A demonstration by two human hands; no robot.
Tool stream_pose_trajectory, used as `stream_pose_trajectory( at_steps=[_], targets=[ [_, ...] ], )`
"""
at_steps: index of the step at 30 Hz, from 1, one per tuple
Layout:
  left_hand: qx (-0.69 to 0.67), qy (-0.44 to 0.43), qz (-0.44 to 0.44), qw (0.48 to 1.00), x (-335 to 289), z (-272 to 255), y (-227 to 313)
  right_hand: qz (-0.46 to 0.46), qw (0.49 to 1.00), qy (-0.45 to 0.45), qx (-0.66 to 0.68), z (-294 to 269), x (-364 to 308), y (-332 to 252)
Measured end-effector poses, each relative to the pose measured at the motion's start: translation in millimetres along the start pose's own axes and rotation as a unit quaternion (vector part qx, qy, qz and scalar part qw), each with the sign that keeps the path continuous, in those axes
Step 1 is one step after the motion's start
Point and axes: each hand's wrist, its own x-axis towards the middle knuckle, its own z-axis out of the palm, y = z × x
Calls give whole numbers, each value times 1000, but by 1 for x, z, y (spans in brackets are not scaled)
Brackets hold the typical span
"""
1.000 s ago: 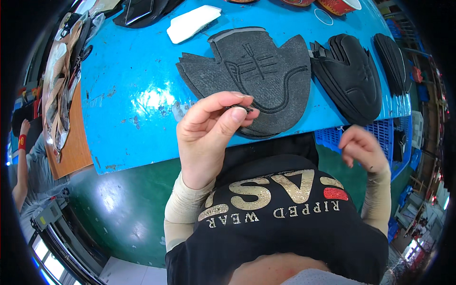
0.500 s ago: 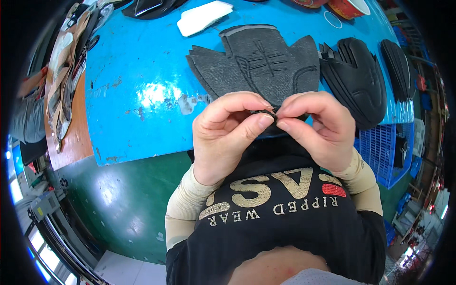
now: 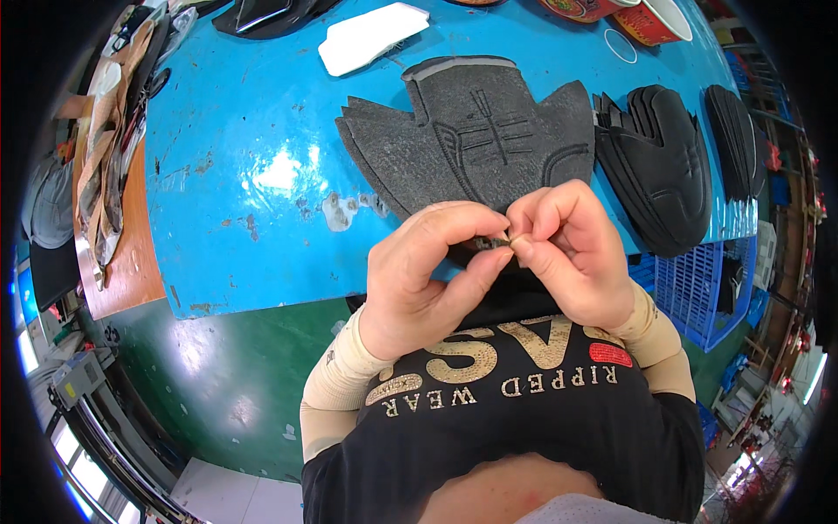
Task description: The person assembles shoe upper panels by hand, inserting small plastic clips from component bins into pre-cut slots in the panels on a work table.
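Observation:
Just in front of my chest, both hands meet at the fingertips over the near edge of the blue table. My left hand (image 3: 417, 278) pinches a small dark piece (image 3: 491, 243) between thumb and forefinger. At its right end, the thumb and forefinger of my right hand (image 3: 578, 255) pinch together against it; its other fingers are curled in. The piece is too small and too covered to name. Beyond the hands lies a stack of dark grey moulded sheets (image 3: 497, 131) with pressed lines.
To the right lie a stack of black curved padded pieces (image 3: 659, 166) and another black stack (image 3: 731, 140). A white flat piece (image 3: 374, 39), a thin ring (image 3: 621, 46) and a red paper bowl (image 3: 655, 22) sit farther back. Below the right edge stands a blue crate (image 3: 698, 288).
The view has shifted slightly. My right hand has turned and its fingers are curled more. More of the small dark piece shows between the fingertips.

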Motion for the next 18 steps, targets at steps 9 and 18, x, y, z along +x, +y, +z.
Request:
stream_pose_trajectory(
  at_steps=[9, 18],
  targets=[
    [-233, 18, -145, 961, 4, -7, 5, 112, 985, 14, 133, -3, 14, -10],
    [43, -59, -15, 997, 4, -15, 4, -25, 989, -20, -147, -4, 18, -9]
  ],
)
